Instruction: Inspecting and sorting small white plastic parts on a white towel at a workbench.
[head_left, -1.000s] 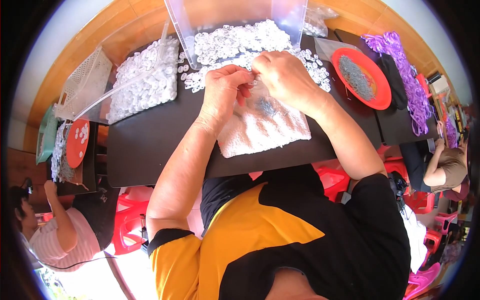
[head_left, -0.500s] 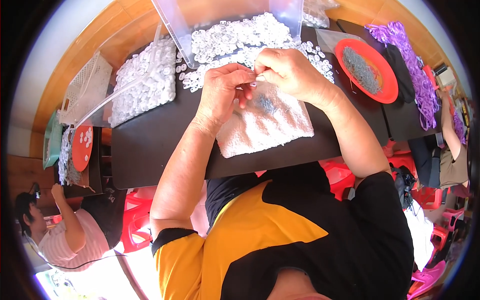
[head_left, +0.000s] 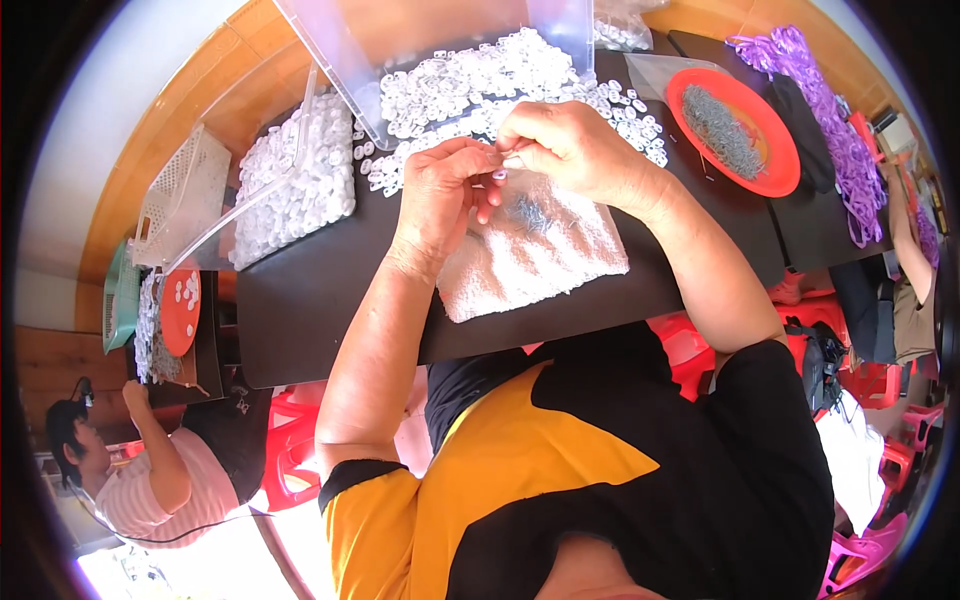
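Observation:
Over a light towel [head_left: 540,268], my left hand [head_left: 438,195] and my right hand [head_left: 580,150] meet with fingertips pinched together. A small white plastic piece [head_left: 500,174] shows just under the fingertips, by my left hand's fingers. What the right fingers pinch is too small to make out. Thin metal pieces [head_left: 532,213] lie in a small heap on the towel. Behind my hands, many white plastic pieces [head_left: 480,80] spill from a clear plastic bin [head_left: 330,65] lying with its opening toward me.
Left on the dark table [head_left: 310,320] lies a pile of white pieces [head_left: 295,190] in a clear container. A red plate [head_left: 782,165] of thin metal pieces and purple ribbons [head_left: 810,110] are at right. One person [head_left: 190,470] sits left; another's arm [head_left: 903,210] shows at right.
The view has shifted slightly. My hands stay pinched together over the towel in nearly the same place, with only small finger movement.

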